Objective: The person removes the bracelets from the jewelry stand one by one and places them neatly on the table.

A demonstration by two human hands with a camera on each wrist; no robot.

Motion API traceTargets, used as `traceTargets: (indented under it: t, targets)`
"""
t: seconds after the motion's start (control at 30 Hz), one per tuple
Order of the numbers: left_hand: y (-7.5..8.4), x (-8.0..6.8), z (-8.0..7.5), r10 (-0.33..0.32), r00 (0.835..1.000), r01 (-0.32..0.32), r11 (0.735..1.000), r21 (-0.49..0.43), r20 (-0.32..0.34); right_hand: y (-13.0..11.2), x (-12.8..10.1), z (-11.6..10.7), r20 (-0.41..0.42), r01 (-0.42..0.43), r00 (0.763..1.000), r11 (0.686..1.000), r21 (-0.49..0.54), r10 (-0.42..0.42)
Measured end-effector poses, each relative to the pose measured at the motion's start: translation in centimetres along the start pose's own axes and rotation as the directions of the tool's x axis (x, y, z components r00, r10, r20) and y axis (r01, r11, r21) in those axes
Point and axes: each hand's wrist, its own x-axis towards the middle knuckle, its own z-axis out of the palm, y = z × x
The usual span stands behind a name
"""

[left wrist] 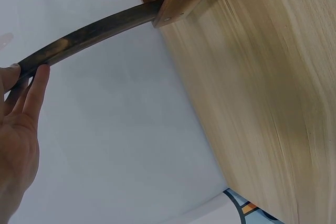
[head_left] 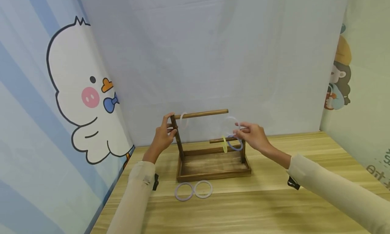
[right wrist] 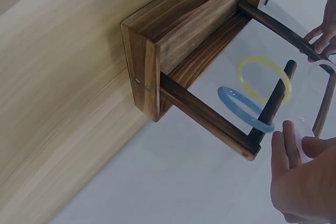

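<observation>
1. We note a wooden rack (head_left: 213,164) standing on the tabletop (head_left: 274,207), near its centre in the head view. It has a tray base, a tall post (head_left: 177,139) on its left side, an upper rod (head_left: 202,114) running from that post toward 3 o'clock, and a shorter lower rod (head_left: 220,140).
2. Left hand (head_left: 164,134): we see it at the top of the tall post, the grip wrapped around it, thumb on the near side. The left wrist view shows the fingers (left wrist: 35,90) lying along the dark post.
3. Right hand (head_left: 251,134): it sits at 3 o'clock of the rack, at the level of the lower rod. The grip pinches a clear ring (head_left: 233,125) between thumb and fingertips; the ring stands upright, above the lower rod and below the free end of the upper rod.
4. On the lower rod hang a yellow ring (head_left: 224,145) and a blue ring (head_left: 235,146), side by side, the blue one nearer the right hand. The right wrist view confirms both threaded on the rod.
5. A pale ring (head_left: 183,120) hangs on the upper rod just beside the tall post.
6. Two more rings, a lilac ring (head_left: 184,191) and a white ring (head_left: 203,189), lie flat on the tabletop at 6 o'clock of the rack, touching each other.
</observation>
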Motion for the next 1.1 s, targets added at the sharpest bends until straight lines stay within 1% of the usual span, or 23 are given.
traceTargets:
  t: [0.2,0.3,0.37,0.53,0.63,0.73,0.83,0.9,1.1]
  targets:
    - [0.1,0.1,0.1,0.002,1.000,-0.002,1.000,-0.002,-0.002,-0.3,-0.8,0.3,0.040,0.018,0.999,1.000,0.009,-0.018]
    - [0.1,0.2,0.1,0.007,1.000,-0.007,1.000,-0.005,-0.002,-0.4,-1.2,0.5,0.057,0.010,0.998,0.999,0.032,-0.012]
    - [0.1,0.2,0.0,0.007,1.000,-0.007,1.000,-0.009,-0.005,-0.6,-1.4,0.6,0.060,0.012,0.998,1.000,0.017,-0.013]
    - [0.2,0.3,0.0,-0.008,1.000,0.008,1.000,-0.021,-0.005,-0.6,-2.1,1.2,0.091,0.019,0.996,0.999,0.029,-0.022]
    - [0.1,0.2,-0.1,-0.008,1.000,0.008,1.000,-0.024,-0.002,-0.5,-2.4,1.6,0.121,0.011,0.992,0.997,0.080,-0.021]
    - [0.0,0.2,0.0,-0.008,1.000,0.008,1.000,-0.019,-0.004,-0.4,-2.8,1.9,0.135,0.019,0.990,0.997,0.077,-0.029]
    - [-0.1,0.1,0.0,-0.010,1.000,0.010,1.000,-0.012,-0.005,-0.4,-3.3,2.0,0.144,0.026,0.989,0.998,0.050,-0.033]
    - [-0.2,0.0,0.0,-0.013,1.000,0.013,1.000,-0.009,-0.004,-0.4,-3.6,2.1,0.154,0.020,0.988,0.999,0.031,-0.024]
    - [-0.2,0.0,0.0,-0.022,1.000,0.022,1.000,-0.008,-0.001,0.4,-4.4,2.5,0.200,-0.031,0.980,0.998,0.056,0.019]
